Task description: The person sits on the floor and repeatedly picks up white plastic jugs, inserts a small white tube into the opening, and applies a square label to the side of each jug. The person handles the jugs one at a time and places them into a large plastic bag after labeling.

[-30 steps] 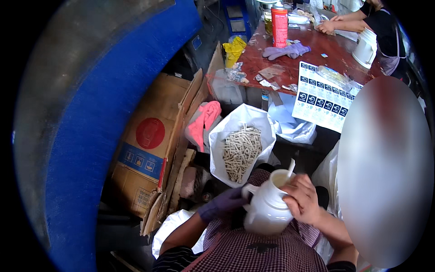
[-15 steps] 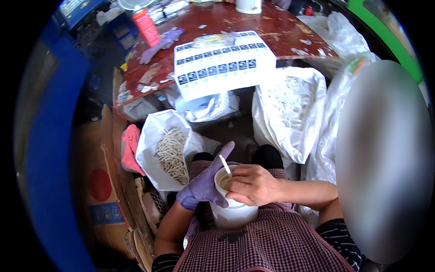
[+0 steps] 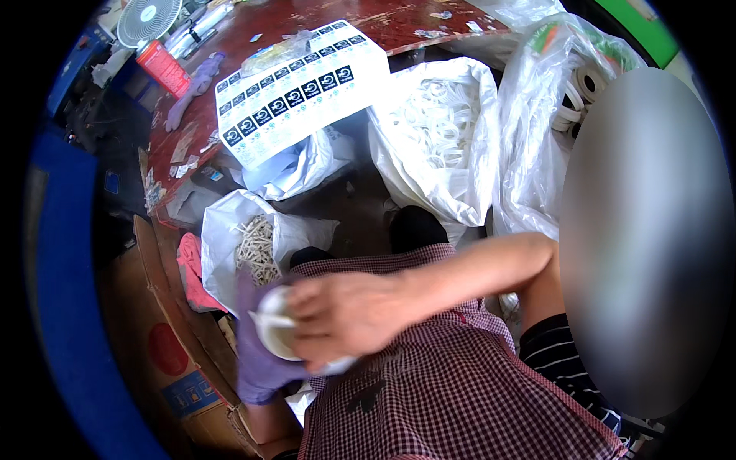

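My left hand (image 3: 257, 356), in a purple glove, is wrapped round the left side of a white tub (image 3: 274, 341) that tilts over my lap. Bare and smeared by motion, my right hand (image 3: 345, 314) lies over the tub's right rim with its fingers bent inward. A short white stick (image 3: 274, 320) crosses the tub's mouth, and its inner end meets my right fingertips, which seem closed on it. What is inside the tub is mostly hidden. Just beyond my left hand stands a white sack (image 3: 222, 230) of thin pale sticks (image 3: 258, 249).
On the red table (image 3: 383, 27) lie a printed white sheet (image 3: 299, 100), a purple glove (image 3: 192, 88) and a red can (image 3: 162, 69). A sack of white rings (image 3: 433, 126) stands ahead, beside a clear plastic bag (image 3: 529, 153). Cardboard (image 3: 180, 307) stands at left; a fan (image 3: 149, 19) is far left.
Both hands and the tub have moved left, and the tub has tipped. The stick, steep before, now lies nearly level in the picture. The whole view has swung round.
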A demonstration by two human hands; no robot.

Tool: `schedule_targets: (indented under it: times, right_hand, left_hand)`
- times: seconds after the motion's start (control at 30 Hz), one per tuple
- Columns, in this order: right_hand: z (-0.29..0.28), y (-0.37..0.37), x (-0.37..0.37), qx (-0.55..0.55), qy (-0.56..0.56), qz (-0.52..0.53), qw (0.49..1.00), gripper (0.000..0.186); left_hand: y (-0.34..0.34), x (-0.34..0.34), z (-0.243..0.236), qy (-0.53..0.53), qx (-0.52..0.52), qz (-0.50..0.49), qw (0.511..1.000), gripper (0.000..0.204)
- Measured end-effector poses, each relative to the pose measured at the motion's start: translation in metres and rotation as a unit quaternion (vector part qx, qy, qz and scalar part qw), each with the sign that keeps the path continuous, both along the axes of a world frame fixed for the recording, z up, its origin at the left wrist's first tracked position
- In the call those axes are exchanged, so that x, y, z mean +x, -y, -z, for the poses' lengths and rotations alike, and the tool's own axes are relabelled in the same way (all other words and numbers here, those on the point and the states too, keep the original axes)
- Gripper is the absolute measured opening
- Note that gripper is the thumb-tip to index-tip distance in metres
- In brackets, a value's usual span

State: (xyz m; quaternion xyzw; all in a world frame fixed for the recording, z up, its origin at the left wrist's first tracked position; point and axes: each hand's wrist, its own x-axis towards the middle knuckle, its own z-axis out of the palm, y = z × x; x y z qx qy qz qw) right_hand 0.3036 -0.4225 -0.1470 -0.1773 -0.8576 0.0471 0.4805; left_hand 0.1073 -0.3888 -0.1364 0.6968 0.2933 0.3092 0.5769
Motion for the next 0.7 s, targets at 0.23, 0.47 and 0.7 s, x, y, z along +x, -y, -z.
schedule_targets:
  times: [0.23,0.47,0.7]
  right_hand:
    - [0.042,-0.095,0.075,0.014,0.114,0.185,0.976,0.012]
    - [0.165,-0.059,0.336,-0.201,0.173,0.659,0.704,0.020]
    - [0.157,-0.051,0.336,-0.213,0.185,0.637,0.717,0.019]
  left_hand:
    - [-0.074,-0.046,0.027,-0.107,0.303,-0.333,0.886,0.116]
    - [-0.072,-0.035,0.014,-0.103,0.322,-0.369,0.865,0.118]
    - [-0.034,0.035,0.041,-0.025,0.226,-0.227,0.947,0.102]
